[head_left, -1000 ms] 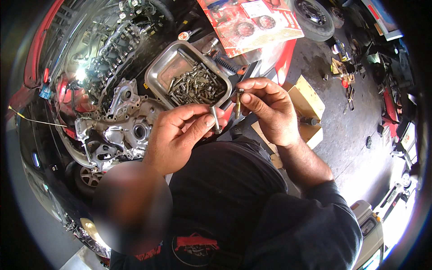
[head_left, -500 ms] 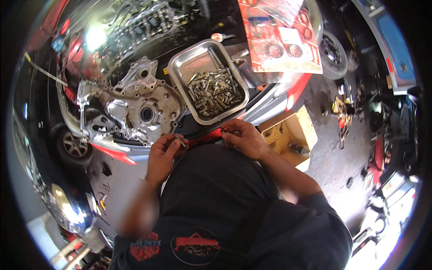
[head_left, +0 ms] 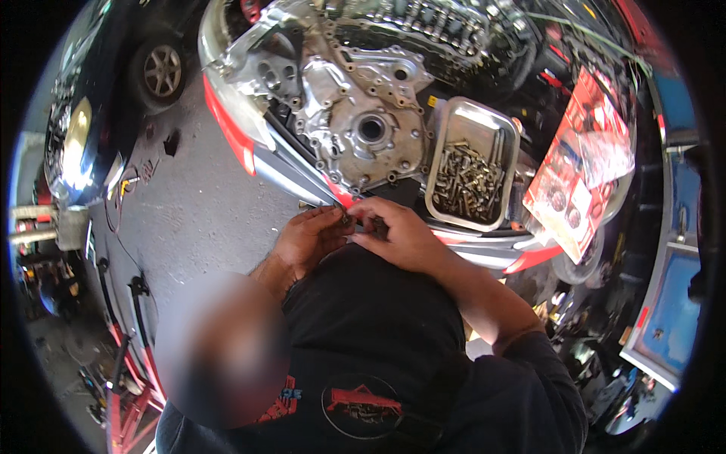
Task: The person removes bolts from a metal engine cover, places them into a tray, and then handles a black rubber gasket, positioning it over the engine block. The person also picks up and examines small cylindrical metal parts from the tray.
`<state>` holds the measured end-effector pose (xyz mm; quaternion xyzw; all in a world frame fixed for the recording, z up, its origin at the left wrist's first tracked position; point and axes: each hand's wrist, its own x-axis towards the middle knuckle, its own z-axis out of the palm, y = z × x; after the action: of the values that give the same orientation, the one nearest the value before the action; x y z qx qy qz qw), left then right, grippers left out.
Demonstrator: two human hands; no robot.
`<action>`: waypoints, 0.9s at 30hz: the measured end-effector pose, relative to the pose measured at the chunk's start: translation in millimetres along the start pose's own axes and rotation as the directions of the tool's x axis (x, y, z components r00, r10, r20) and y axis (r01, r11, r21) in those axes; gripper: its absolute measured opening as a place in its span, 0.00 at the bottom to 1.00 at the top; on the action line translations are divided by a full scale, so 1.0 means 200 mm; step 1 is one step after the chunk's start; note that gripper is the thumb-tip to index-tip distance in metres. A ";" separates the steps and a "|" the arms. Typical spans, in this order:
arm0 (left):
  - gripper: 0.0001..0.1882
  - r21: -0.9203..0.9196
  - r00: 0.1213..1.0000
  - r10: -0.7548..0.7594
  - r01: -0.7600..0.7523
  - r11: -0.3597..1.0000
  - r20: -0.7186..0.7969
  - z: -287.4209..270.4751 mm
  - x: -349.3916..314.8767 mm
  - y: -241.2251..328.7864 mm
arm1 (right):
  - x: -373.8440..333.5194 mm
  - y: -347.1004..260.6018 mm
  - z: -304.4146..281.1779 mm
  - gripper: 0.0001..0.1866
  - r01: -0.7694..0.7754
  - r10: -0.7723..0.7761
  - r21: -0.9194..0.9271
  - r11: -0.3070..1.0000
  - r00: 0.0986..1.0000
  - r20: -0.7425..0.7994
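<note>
My left hand (head_left: 306, 236) is closed, palm partly turned up, with a small dark metal piece that looks like a bolt (head_left: 347, 219) at its fingertips. Close against it, my right hand (head_left: 397, 233) has its fingers curled in a pinch; whatever they hold is hidden. Both hands are in front of my belly, just short of the car's front edge. Beyond them an aluminium engine cover (head_left: 344, 125) with a round bore lies over the front of the open engine bay. To its right sits a steel tray (head_left: 479, 111) with many loose bolts (head_left: 467, 181) in it.
A red and white gasket package (head_left: 544, 185) in clear plastic lies right of the tray. The car's bumper (head_left: 283, 170) runs along the near edge of the bay. Behind the cover is the exposed engine top (head_left: 435, 26). Red stands (head_left: 125, 408) are at lower left.
My view has turned, so the car and tray appear farther right. My hands, apart before, have come together, with the right beside the left's fingertips.
</note>
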<state>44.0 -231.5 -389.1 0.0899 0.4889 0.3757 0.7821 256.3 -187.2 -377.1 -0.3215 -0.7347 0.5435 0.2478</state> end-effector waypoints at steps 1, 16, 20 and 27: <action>0.14 -0.056 0.999 0.032 -0.030 0.998 0.042 -0.02 0.00 0.01 | 0.08 -0.03 0.04 0.14 -0.015 0.013 -0.074 0.997 1.000 -0.021; 0.27 0.051 0.878 0.457 -0.454 0.889 -0.141 -0.48 0.46 0.47 | 1.01 -0.03 0.01 0.12 -0.277 0.237 -0.251 0.927 0.955 -0.179; 0.27 -0.071 0.910 0.413 -0.415 0.907 -0.036 -0.52 0.67 0.57 | 1.25 0.05 0.03 0.12 -0.494 0.475 -0.027 0.869 0.848 -0.236; 0.25 -0.234 0.947 0.319 -0.305 0.923 0.025 -0.50 0.74 0.60 | 1.32 -0.02 0.08 0.11 -0.650 0.584 -0.151 0.745 0.745 -0.323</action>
<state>-63.8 -70.2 -482.2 0.0883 0.3972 0.5458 0.7325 67.5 -2.6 -373.9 -0.6438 -0.6102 0.4504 0.1015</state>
